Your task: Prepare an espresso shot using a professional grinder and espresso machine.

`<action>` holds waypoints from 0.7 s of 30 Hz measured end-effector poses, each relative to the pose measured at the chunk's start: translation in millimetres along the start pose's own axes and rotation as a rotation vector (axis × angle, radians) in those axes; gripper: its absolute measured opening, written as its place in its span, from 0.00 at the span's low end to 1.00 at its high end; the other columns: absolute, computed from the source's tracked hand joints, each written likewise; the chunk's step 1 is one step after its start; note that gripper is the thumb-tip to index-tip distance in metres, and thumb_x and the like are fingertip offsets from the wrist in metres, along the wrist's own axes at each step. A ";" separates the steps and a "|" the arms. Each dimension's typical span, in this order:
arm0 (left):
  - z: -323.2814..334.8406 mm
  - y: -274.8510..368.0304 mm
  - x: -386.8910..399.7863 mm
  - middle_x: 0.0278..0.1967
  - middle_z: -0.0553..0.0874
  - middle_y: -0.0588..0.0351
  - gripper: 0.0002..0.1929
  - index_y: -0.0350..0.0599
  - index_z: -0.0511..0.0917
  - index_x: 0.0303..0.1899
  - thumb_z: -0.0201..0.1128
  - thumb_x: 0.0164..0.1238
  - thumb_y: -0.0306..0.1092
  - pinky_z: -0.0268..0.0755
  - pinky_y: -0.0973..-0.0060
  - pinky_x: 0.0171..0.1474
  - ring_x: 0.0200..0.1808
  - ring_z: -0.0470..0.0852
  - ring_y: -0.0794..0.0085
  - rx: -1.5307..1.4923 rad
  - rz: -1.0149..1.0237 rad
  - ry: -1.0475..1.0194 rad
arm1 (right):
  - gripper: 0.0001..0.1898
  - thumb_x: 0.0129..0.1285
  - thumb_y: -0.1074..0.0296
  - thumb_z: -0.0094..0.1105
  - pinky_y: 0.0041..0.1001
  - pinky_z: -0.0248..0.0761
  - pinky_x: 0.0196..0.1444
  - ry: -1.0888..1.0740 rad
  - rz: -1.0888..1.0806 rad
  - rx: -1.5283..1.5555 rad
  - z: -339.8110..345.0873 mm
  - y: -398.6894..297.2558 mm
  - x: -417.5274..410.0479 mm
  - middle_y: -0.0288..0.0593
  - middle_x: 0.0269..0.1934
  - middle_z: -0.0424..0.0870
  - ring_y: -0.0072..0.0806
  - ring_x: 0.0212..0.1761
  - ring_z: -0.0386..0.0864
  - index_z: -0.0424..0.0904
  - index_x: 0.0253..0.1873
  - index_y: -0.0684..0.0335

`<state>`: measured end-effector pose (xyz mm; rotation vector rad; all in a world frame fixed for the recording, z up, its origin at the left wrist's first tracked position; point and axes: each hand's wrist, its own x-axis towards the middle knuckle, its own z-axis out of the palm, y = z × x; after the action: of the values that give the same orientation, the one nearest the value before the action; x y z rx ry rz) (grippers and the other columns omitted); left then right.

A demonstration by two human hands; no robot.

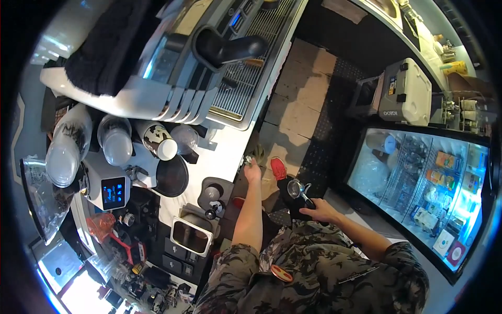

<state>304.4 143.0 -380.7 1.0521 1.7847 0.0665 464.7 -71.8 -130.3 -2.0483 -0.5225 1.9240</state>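
My right hand (321,211) grips the dark handle of an espresso portafilter (295,189), its round metal basket pointing away from me over the floor. My left hand (253,171) is stretched forward beside the counter edge, its fingers closed around a small, light-coloured crumpled thing (248,160), perhaps a cloth. Left of that hand, a dark tamping station (224,187) sits on the white counter with a round-knobbed tool in it. Nearer to me is a knock box (192,236) with a metal rim. Ahead on the left stands an espresso machine (184,96) with a slatted drip tray (239,88).
Stacks of cups (157,141) and a coffee grinder with a lit screen (113,193) line the left side. A glass-door fridge (419,196) stands at the right, near a hard cooler (408,92). A tiled floor (298,98) runs between.
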 end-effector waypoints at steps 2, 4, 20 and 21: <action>-0.8 -12.0 -26.1 0.60 0.78 0.34 0.36 0.27 0.70 0.64 0.55 0.74 0.57 0.67 0.61 0.63 0.64 0.75 0.46 -0.092 0.111 0.015 | 0.23 0.62 0.48 0.67 0.30 0.75 0.27 0.017 0.041 0.015 -2.5 0.8 1.8 0.42 0.23 0.81 0.26 0.22 0.81 0.77 0.39 0.68; 2.1 -6.2 -71.8 0.56 0.81 0.34 0.32 0.33 0.73 0.63 0.52 0.75 0.56 0.68 0.59 0.62 0.59 0.79 0.44 -0.127 0.230 0.052 | 0.23 0.62 0.48 0.67 0.30 0.75 0.27 0.039 0.050 0.006 -9.3 3.4 2.1 0.42 0.23 0.81 0.26 0.22 0.81 0.78 0.39 0.68; -121.4 -115.8 -137.5 0.57 0.83 0.49 0.27 0.43 0.79 0.60 0.58 0.73 0.55 0.71 0.69 0.60 0.56 0.81 0.66 0.704 0.269 -0.488 | 0.22 0.63 0.52 0.67 0.28 0.69 0.22 -0.032 -0.193 0.012 -10.6 -54.8 0.1 0.38 0.23 0.75 0.25 0.20 0.73 0.78 0.52 0.64; -131.0 -114.8 -140.5 0.57 0.83 0.49 0.27 0.43 0.79 0.60 0.58 0.73 0.55 0.71 0.69 0.60 0.56 0.81 0.66 0.689 0.269 -0.459 | 0.20 0.63 0.53 0.67 0.28 0.69 0.21 -0.073 -0.244 -0.006 -6.5 -59.3 0.3 0.38 0.23 0.75 0.24 0.20 0.73 0.78 0.49 0.64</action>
<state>145.3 30.2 -271.1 1.6336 1.2475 -0.6178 467.1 -18.4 -103.9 -1.8270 -0.7577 1.8576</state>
